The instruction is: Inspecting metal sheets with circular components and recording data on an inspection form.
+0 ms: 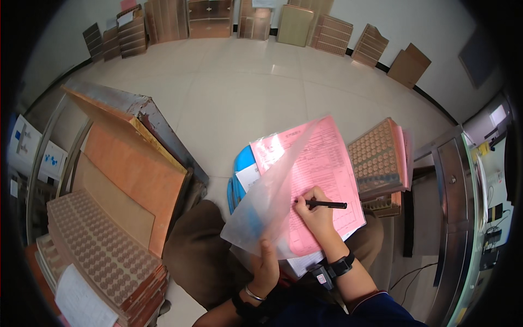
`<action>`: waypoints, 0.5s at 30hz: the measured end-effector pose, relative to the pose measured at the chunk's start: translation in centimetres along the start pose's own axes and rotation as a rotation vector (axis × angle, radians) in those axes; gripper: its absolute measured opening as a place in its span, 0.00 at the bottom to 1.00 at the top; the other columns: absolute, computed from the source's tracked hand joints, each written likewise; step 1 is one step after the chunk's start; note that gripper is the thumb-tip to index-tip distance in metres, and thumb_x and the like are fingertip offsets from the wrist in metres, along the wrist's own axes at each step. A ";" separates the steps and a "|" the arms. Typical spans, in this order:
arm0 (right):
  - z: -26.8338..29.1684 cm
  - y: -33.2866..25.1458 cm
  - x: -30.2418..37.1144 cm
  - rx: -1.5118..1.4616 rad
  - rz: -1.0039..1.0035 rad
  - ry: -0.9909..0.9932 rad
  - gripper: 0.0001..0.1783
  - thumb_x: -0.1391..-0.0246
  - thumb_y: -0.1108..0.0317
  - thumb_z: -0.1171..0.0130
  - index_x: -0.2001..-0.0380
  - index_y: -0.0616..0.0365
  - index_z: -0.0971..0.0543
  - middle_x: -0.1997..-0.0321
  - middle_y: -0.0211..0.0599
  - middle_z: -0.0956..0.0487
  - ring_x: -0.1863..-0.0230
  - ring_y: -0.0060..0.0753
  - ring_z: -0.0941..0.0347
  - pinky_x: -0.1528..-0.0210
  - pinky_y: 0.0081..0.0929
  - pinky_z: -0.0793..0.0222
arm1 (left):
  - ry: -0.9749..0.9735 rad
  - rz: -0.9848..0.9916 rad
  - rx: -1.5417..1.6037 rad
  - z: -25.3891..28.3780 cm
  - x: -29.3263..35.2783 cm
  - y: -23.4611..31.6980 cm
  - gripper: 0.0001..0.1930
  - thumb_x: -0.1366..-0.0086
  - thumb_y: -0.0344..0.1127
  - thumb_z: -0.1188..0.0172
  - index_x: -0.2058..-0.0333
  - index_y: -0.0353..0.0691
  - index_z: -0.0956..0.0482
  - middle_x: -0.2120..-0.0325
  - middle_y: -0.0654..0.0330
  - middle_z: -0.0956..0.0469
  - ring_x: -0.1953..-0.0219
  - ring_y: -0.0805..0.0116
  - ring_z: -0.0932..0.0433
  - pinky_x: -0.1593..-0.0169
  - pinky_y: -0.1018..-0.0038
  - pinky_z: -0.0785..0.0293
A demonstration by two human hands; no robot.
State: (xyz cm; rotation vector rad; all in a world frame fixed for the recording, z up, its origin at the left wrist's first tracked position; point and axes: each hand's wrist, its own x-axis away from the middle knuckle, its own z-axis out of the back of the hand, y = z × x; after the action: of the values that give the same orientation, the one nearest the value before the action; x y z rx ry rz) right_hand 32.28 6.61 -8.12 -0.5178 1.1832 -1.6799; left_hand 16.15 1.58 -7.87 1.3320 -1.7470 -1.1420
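Note:
A pink printed form (pixel 332 163) lies over my lap, partly inside a clear plastic sleeve. The sleeve's translucent flap (pixel 256 218) is folded back toward the left. My left hand (pixel 264 270) pinches the flap's lower edge, thumb on top, with its other fingers hidden beneath. In my right hand (pixel 317 212) is a black pen (pixel 327 204), gripped for writing, with the hand resting on the form's lower middle; its tip is hard to make out. Under the form, white papers (pixel 248 175) and a bright blue object (pixel 243 159) stick out at the left.
On my left stand stacked copper-coloured panels (pixel 103 240) with a paper (pixel 84 297) on them, beside a large orange-brown board (pixel 131 158). More panels (pixel 376 152) stand at right, near a metal-framed desk (pixel 455 180). Others (pixel 332 34) lean along the far wall.

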 end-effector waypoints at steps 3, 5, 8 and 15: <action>0.0 0.2 0.1 0.012 0.007 -0.009 0.13 0.55 0.75 0.39 0.83 0.58 0.34 0.85 0.26 0.34 0.83 0.16 0.39 0.80 0.18 0.41 | 0.012 0.044 0.009 0.1 0.3 0.1 0.30 0.28 0.51 0.69 0.42 0.28 0.44 0.40 0.48 0.42 0.37 0.58 0.44 0.35 0.61 0.49; -0.1 0.4 0.1 0.019 0.012 -0.012 0.13 0.56 0.75 0.39 0.83 0.58 0.34 0.86 0.26 0.34 0.83 0.16 0.39 0.80 0.18 0.41 | 0.059 0.033 -0.014 -0.1 0.3 0.5 0.27 0.28 0.48 0.67 0.45 0.27 0.39 0.45 0.49 0.36 0.42 0.60 0.38 0.40 0.65 0.43; -0.2 0.4 0.1 -0.010 0.015 -0.011 0.14 0.56 0.75 0.39 0.83 0.57 0.35 0.86 0.27 0.35 0.83 0.16 0.40 0.80 0.18 0.42 | 0.067 0.028 -0.013 -0.1 0.2 0.4 0.27 0.28 0.48 0.67 0.45 0.27 0.38 0.46 0.49 0.36 0.43 0.60 0.37 0.40 0.65 0.43; -0.1 0.6 0.0 0.014 0.054 0.005 0.14 0.56 0.75 0.39 0.83 0.57 0.35 0.86 0.26 0.36 0.83 0.17 0.41 0.80 0.19 0.44 | 0.032 0.030 0.001 0.0 0.2 0.0 0.29 0.28 0.50 0.69 0.43 0.27 0.42 0.41 0.47 0.41 0.38 0.58 0.42 0.36 0.60 0.46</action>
State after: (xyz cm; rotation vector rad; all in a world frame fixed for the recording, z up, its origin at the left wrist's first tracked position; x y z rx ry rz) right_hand 32.48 6.61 -8.63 -0.4700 1.1785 -1.6433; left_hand 16.13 1.38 -7.88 1.3137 -1.7391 -1.0981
